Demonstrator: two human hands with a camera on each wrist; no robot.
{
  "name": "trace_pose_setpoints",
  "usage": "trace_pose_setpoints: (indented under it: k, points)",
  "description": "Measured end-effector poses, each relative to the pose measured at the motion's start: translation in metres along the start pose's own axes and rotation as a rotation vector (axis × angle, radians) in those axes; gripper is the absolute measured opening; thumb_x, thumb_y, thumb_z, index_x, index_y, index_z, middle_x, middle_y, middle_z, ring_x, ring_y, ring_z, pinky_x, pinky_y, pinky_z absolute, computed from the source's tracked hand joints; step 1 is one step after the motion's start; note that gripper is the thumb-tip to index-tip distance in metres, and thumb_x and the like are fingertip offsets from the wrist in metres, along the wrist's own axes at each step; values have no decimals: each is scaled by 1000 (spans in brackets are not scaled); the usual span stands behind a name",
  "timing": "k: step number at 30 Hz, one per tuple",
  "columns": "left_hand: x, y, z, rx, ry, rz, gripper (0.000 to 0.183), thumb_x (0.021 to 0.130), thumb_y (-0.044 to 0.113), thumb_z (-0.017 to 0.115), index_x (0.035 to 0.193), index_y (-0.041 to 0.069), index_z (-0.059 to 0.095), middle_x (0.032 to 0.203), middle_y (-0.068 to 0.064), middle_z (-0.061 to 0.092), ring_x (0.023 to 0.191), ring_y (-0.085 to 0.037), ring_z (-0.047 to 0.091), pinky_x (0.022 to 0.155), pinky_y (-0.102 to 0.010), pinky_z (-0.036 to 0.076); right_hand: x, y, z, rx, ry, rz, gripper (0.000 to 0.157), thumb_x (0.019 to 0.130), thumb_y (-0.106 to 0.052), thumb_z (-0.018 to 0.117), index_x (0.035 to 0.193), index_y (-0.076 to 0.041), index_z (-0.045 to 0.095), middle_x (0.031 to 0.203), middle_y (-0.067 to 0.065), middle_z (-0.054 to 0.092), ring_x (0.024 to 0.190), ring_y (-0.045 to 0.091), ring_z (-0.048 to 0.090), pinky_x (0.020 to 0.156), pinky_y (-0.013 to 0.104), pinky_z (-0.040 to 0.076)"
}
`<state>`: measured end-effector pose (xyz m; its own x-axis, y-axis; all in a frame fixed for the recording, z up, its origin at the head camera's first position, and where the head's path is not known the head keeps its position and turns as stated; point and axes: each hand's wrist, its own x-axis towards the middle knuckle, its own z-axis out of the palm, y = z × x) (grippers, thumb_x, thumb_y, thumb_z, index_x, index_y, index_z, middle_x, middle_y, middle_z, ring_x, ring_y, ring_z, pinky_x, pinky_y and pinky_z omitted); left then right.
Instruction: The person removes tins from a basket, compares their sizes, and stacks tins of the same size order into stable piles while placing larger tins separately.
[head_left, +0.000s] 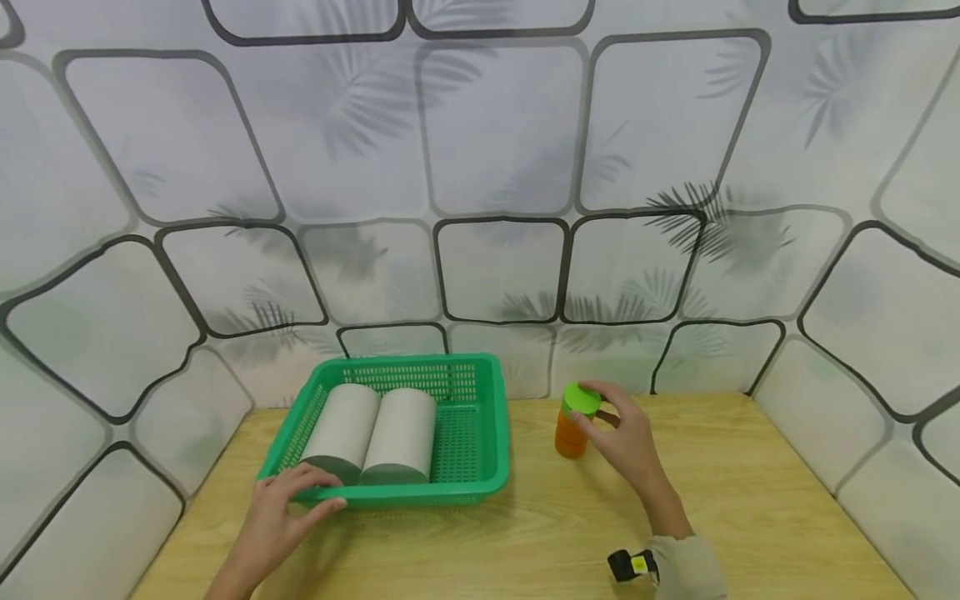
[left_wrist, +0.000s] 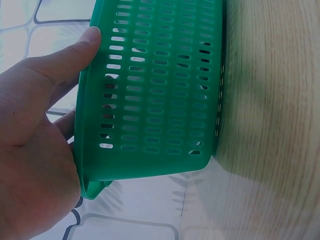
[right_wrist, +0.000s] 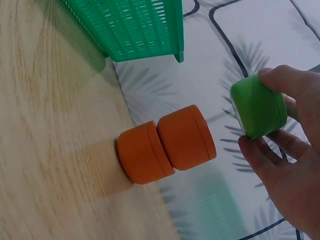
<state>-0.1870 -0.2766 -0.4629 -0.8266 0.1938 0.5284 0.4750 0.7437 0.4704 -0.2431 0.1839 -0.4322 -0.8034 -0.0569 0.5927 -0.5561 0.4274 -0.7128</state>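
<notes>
In the right wrist view, my right hand (right_wrist: 295, 130) pinches a small green round container (right_wrist: 256, 107) between thumb and fingertips. A gap shows there between it and two orange round containers (right_wrist: 187, 137), stacked one on the other on the table. From the head view, the green piece overlaps the top of the orange stack, right of the green basket (head_left: 420, 497). My left hand (head_left: 277, 517) grips the basket's front rim near its left corner, thumb outside and the other fingers over the rim. Two white cylinders (head_left: 401, 433) lie side by side in the basket's left and middle part.
The wooden table (head_left: 465, 554) meets a patterned wall covering (head_left: 502, 267) at the back and both sides. A black wrist camera (head_left: 630, 565) sits by the right sleeve (head_left: 686, 567). The basket's perforated side (left_wrist: 155, 90) stands upright on the table.
</notes>
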Motion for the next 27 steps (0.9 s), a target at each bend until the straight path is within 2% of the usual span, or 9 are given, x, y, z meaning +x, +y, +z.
trace_pose_setpoints:
  k: [9, 15, 18, 23, 27]
  points:
    - [-1, 0, 0, 11, 15, 9, 25, 70, 26, 84, 87, 33, 67, 87, 20, 61, 85, -6, 57, 75, -39, 26, -3, 13, 10, 20, 55, 26, 44, 80, -1, 75, 119, 5, 58, 117, 21, 58, 102, 35, 56, 79, 45, 52]
    - [0, 0, 1, 8, 13, 8, 24, 70, 27, 83, 87, 33, 67, 87, 21, 60, 85, -6, 57, 75, -40, 26, -6, 45, 17, -12, 78, 30, 43, 80, -8, 76, 118, -1, 60, 116, 14, 59, 101, 29, 57, 80, 38, 52]
    - [0, 0, 1, 7, 14, 10, 24, 70, 26, 83, 87, 33, 67, 87, 20, 60, 85, -6, 57, 75, -40, 26, -8, 55, 18, -27, 80, 24, 42, 80, -13, 77, 118, -4, 61, 115, 10, 59, 102, 26, 57, 81, 37, 52]
    - [0, 0, 1, 1, 12, 4, 24, 71, 26, 83, 87, 34, 67, 87, 20, 60, 85, -6, 57, 75, -40, 25, -9, 56, 19, -38, 84, 7, 40, 81, -12, 76, 117, -4, 61, 115, 11, 59, 102, 26, 58, 81, 42, 52]
    - [0, 0, 1, 0, 12, 2, 24, 71, 26, 83, 87, 34, 67, 87, 20, 61, 85, -5, 57, 74, -40, 25, -9, 42, 20, -27, 84, 10, 39, 80, -6, 75, 116, 1, 61, 114, 18, 59, 101, 33, 58, 80, 49, 51]
